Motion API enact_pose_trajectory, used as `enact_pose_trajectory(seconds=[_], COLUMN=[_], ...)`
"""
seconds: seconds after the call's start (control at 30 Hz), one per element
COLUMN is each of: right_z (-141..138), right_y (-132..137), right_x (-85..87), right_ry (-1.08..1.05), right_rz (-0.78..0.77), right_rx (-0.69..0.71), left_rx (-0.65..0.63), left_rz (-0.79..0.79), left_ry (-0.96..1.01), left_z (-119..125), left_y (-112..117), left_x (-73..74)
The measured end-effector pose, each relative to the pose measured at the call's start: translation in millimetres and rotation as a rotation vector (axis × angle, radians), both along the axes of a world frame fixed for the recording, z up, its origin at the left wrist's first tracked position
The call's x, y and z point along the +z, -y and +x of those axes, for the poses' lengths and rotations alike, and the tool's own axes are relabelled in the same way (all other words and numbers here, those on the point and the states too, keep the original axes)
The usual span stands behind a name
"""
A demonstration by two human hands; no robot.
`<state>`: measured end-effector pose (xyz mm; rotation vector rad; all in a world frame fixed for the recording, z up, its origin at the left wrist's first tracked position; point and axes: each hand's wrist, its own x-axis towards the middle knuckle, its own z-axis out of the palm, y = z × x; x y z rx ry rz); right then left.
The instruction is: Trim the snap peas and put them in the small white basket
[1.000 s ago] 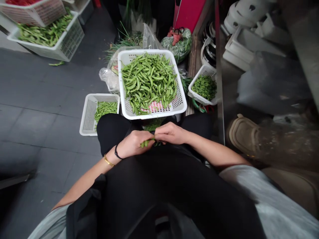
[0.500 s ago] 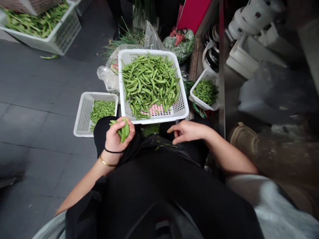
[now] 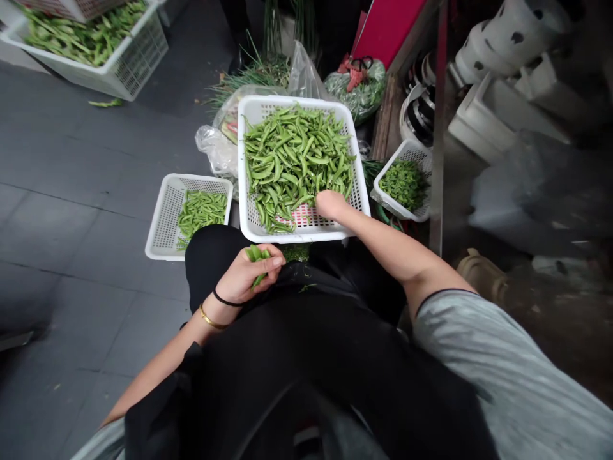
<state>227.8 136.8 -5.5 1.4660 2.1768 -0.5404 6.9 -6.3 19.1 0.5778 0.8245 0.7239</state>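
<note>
Several green pea pods [image 3: 259, 260] are clasped in my left hand [image 3: 249, 273], which is over my lap just short of the large white basket [image 3: 306, 235]. A heap of pea pods [image 3: 292, 153] fills most of that basket. My right hand [image 3: 330, 204] reaches into its near right part, at the lower edge of the heap. The fingers of that hand are hidden, so I cannot see whether they grip a pod. To the left, a smaller white basket [image 3: 160, 220] holds more pods [image 3: 204, 211] along its right side.
A small basket of leafy greens [image 3: 402, 184] stands at the right, near a metal edge [image 3: 437, 160]. Behind the large basket are a clear plastic bag [image 3: 218, 150], a bag of greens [image 3: 361, 96] and green stalks [image 3: 253, 76]. Another pod-filled crate [image 3: 138, 64] is far left.
My right hand has moved from above my lap forward into the large basket. My left hand, still holding pods, has shifted right and slightly nearer to me. The view has shifted a little.
</note>
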Motion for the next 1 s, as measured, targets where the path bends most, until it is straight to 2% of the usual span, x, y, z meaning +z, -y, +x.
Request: enact_pose_trajectory(seconds=[0.07, 0.13, 0.23, 0.3, 0.37, 0.43, 0.5, 0.53, 0.6, 0.7, 0.77, 0.83, 0.9, 1.0], right_z=[10, 15, 12, 5, -1, -4, 0, 5, 21, 51, 62, 59, 42, 12], right_y=[22, 55, 109, 136, 151, 155, 153, 150, 145, 141, 143, 148, 154, 157], right_x=[15.1, 32.7, 56.0, 65.7, 70.4, 71.6, 71.8, 72.0, 73.5, 77.9, 80.8, 82.1, 80.5, 74.5], right_ry=[0.047, 0.020, -0.172, -0.313, -0.460, -0.662, -0.902, -1.000, -1.108, -1.058, -0.940, -0.801, -0.675, -0.573], right_rz=[0.079, 0.140, 0.237, 0.275, 0.268, 0.183, 0.041, -0.023, -0.084, -0.019, 0.090, 0.246, 0.377, 0.373], right_rx=[-0.034, -0.005, 0.239, 0.399, 0.498, 0.551, 0.534, 0.474, 0.243, -0.135, -0.195, -0.096, 0.092, 0.387], left_rx=[0.024, 0.052, 0.082, 0.077, 0.036, -0.060, -0.173, -0.220, -0.268, -0.277, -0.284, -0.318, -0.365, -0.411], left_rz=[-0.012, -0.016, 0.014, 0.038, 0.061, 0.074, 0.070, 0.065, 0.064, 0.074, 0.076, 0.078, 0.082, 0.144], left_ry=[-0.061, -0.128, -0.208, -0.219, -0.192, -0.134, -0.068, -0.043, -0.019, -0.019, -0.019, -0.026, -0.039, -0.145], left_z=[5, 13, 27, 32, 33, 30, 25, 22, 15, 8, 6, 7, 9, 13], left_y=[-2, -3, -4, -2, 2, 6, 10, 11, 12, 10, 9, 8, 8, 8], left_x=[1.7, 2.7, 3.3, 3.4, 3.7, 4.2, 5.2, 5.9, 7.2, 8.1, 7.2, 5.4, 4.4, 8.8])
